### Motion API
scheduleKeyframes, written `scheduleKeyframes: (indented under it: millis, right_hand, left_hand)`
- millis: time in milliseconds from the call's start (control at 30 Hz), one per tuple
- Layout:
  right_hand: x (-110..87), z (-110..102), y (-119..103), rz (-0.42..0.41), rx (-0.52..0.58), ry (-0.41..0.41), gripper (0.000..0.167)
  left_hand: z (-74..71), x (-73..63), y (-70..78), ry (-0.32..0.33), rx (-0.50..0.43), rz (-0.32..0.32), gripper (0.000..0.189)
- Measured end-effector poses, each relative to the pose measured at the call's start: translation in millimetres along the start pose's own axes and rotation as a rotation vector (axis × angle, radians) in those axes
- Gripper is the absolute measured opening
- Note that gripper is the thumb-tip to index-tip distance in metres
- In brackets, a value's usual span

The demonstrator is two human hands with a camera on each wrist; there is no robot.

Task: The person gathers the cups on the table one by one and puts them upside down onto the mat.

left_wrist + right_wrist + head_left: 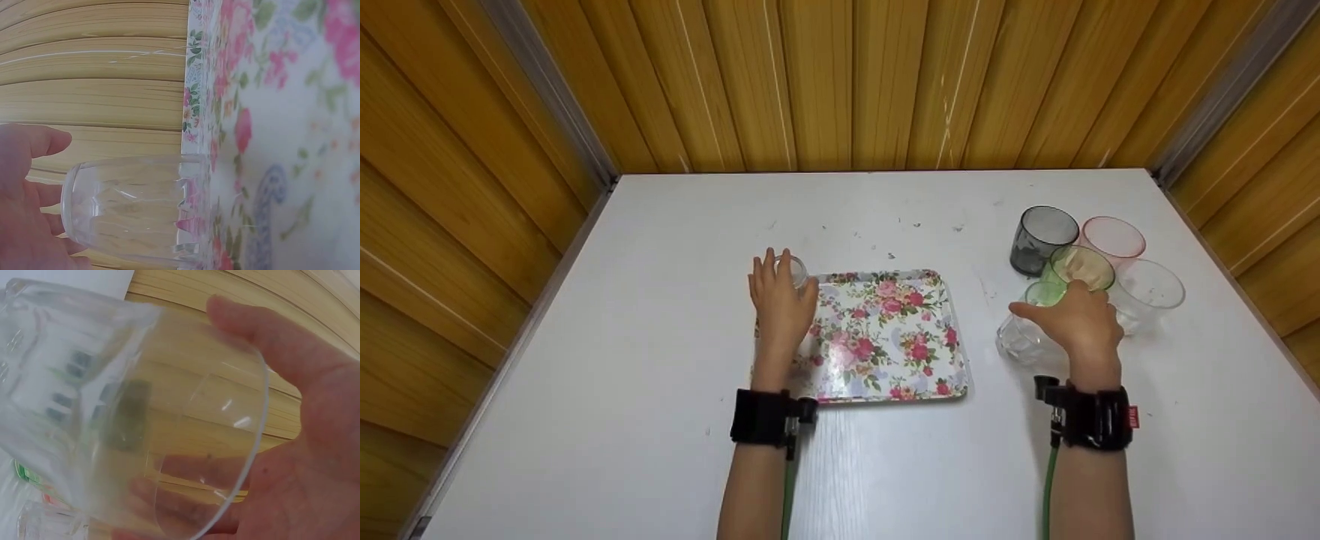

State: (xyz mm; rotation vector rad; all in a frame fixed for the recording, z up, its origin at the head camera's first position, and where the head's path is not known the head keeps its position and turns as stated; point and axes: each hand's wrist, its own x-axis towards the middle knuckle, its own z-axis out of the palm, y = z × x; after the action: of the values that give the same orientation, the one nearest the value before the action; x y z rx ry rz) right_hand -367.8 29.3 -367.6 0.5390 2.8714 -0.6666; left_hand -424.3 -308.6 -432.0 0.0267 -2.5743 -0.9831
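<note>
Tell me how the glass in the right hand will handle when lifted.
The glass probably feels bottom-heavy, given its thick-looking base. Its smooth, shiny wall could slip in the right hand. The thin-looking rim may chip if knocked.

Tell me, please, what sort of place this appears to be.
Likely a test or recording booth: wood-patterned panels stand around a white table on three visible sides, and black wrist straps carry small devices.

both forearms reach forward; left hand has fingers loosely extended, right hand curls, thumb outstretched.
</note>
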Motion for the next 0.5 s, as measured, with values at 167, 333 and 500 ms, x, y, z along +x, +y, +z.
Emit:
scheduleKeyframes:
  millis: [167, 333, 500]
  right_hand:
    - [0.6, 0.2, -2.2, -0.028, 0.001, -0.004, 0.109]
    - [1.8, 0.7, -4.6, -0.062, 0.040, -0.007, 0.111]
    - [1.0, 2.3, -6.2, -0.113, 0.097, 0.005, 0.107]
  left_hand:
    - [-1.6, -1.0, 4.6, 0.011, -0.023, 0.010, 0.057]
    - [-1.5, -1.8, 10.7, 0.002, -0.044, 0.012, 0.060]
    - [0.0, -4.2, 13.8, 0.014, -0.058, 0.036, 0.059]
